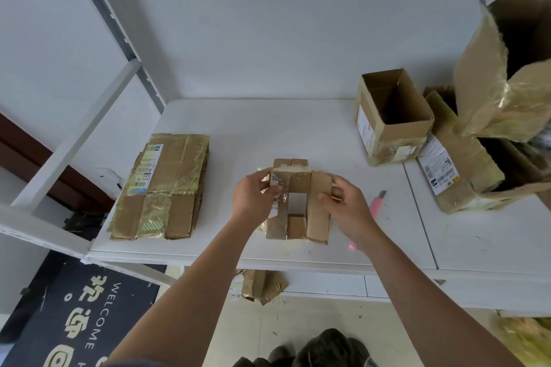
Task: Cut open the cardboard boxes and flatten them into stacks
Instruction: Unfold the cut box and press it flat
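While both hands (253,197) (347,202) hold small box (298,202), cutter (378,199) beside.

Bare forearms (185,301); dark shoes (322,348), apparently.

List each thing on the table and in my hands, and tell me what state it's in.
Small box: opened out, flaps spread, held over the table.
Left hand: gripping the small box's left side.
Right hand: gripping its right flap.
Stack: flattened, lying flat at the left.
Open box: upright, top open, not yet flattened.
Cutter: lying on the table, unheld.
Torn boxes: piled at the right, unflattened.
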`<move>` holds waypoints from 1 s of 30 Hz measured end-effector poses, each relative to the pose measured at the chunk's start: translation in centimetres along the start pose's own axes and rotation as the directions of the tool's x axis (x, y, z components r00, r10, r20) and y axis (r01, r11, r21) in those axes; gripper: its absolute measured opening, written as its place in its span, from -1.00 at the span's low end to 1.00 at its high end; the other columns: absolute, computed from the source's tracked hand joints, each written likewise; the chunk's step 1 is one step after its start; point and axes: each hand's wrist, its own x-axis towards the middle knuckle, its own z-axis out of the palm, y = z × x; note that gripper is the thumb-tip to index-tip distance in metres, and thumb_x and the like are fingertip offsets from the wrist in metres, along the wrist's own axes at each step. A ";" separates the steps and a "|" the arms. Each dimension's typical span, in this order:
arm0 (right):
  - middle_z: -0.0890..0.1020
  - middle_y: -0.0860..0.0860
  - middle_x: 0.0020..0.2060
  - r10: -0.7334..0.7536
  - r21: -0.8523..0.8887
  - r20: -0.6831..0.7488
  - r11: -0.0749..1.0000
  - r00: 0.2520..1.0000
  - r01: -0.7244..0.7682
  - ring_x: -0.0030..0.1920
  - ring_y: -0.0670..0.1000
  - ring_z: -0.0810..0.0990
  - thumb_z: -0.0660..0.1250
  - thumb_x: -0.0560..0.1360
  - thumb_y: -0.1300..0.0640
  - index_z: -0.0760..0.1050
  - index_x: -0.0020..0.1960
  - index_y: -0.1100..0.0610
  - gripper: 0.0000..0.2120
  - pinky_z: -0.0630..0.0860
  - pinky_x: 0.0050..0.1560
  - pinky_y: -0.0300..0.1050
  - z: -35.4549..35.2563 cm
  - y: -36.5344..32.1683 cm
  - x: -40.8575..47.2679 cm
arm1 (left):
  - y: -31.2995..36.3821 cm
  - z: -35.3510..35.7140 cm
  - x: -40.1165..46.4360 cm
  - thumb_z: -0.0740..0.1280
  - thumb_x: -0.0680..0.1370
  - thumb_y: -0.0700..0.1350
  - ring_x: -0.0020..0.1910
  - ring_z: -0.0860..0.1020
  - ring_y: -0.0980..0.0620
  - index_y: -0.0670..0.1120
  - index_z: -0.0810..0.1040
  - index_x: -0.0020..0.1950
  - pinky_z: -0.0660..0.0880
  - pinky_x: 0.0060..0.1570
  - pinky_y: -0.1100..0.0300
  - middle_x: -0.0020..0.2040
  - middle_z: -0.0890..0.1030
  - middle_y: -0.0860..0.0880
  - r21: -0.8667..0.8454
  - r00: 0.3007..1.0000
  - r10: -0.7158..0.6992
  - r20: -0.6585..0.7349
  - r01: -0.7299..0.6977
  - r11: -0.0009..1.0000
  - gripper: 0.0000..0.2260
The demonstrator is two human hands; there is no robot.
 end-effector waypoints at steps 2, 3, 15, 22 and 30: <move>0.58 -0.04 0.04 -0.001 -0.042 -0.156 0.999 0.988 -0.006 0.04 -0.04 0.59 0.41 0.52 0.26 0.37 0.37 -0.03 -0.51 0.51 -0.06 -0.35 0.5 1.2 0.1 | 0.3 0.1 -0.1 0.40 0.55 -0.19 0.07 0.58 0.03 0.06 0.42 0.40 0.50 -0.06 0.17 0.11 0.63 0.00 0.073 1.000 0.013 0.000 -0.013 0.997 -0.55; 0.52 -0.04 0.06 -0.060 -0.162 -0.213 0.986 0.975 0.025 0.04 -0.05 0.55 0.45 0.49 0.24 0.37 0.37 0.00 -0.49 0.49 -0.05 -0.38 0.7 1.8 0.2 | 0.2 0.3 -0.1 0.38 0.56 -0.22 0.03 0.56 0.03 0.04 0.40 0.38 0.49 -0.13 0.22 0.14 0.62 -0.02 0.109 1.000 0.018 0.000 -0.018 0.994 -0.57; 0.43 -0.10 0.02 -0.225 -0.596 0.060 0.774 0.973 0.216 0.07 -0.05 0.36 0.57 0.34 -0.04 0.54 0.33 0.10 -0.40 0.35 0.06 -0.25 1.6 3.8 0.1 | -0.7 2.4 -0.7 0.53 0.35 0.20 -0.02 0.54 -0.03 0.02 0.34 0.25 0.52 -0.13 0.09 0.00 0.48 0.09 0.412 0.996 -0.086 0.009 0.075 0.908 -0.38; 0.43 -0.11 -0.02 -0.205 -0.530 0.078 0.821 0.976 0.214 0.05 -0.08 0.40 0.59 0.33 0.00 0.53 0.34 0.10 -0.39 0.34 0.02 -0.37 1.5 3.8 0.3 | -0.8 1.7 -0.4 0.53 0.39 -0.03 -0.05 0.56 -0.03 0.00 0.40 0.24 0.60 -0.07 0.00 0.06 0.54 0.03 0.251 0.992 -0.117 0.041 0.104 0.963 -0.50; 0.42 -0.16 -0.06 -0.195 -0.496 0.077 0.843 0.978 0.207 0.05 -0.06 0.46 0.59 0.34 0.03 0.54 0.33 0.11 -0.40 0.35 0.00 -0.42 1.4 3.7 0.2 | -1.6 0.1 0.1 0.43 0.49 -0.17 -0.11 0.61 -0.08 0.01 0.47 0.20 0.59 -0.23 0.12 0.08 0.63 -0.12 -0.083 0.962 -0.211 0.175 0.228 0.970 -0.68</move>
